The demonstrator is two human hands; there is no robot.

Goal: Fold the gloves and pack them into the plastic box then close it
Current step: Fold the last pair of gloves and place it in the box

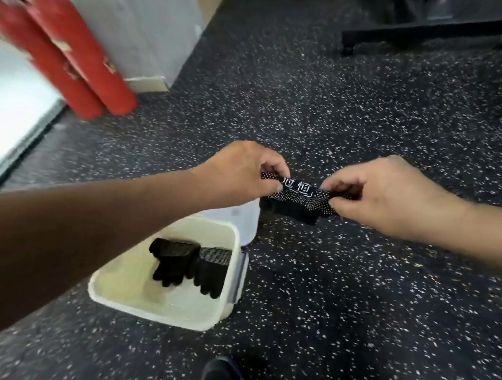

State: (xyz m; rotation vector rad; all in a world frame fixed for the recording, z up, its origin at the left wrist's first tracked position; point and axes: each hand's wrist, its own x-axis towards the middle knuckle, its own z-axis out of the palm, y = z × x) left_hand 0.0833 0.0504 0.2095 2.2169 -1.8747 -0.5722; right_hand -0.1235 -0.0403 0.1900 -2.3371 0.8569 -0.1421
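Dark shoe tip (pixel 223 376) sits on speckled black rubber flooring (pixel 353 301) near the open plastic box (pixel 163 309) (two black gloves (pixel 190 267) inside). Beyond the box, left hand (pixel 240 173) and right hand (pixel 382 193) pinch a dotted glove (pixel 299 200), perhaps half-folded; red cylinders (pixel 83 65) stand farther off.

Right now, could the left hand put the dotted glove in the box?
Probably yes. The plastic box sits open just below the left hand, lid off, with room beside the black gloves inside.

left hand (pixel 237 170) + right hand (pixel 382 193) pinch dotted glove (pixel 300 198) | open plastic box (pixel 132 294): black gloves (pixel 186 264)
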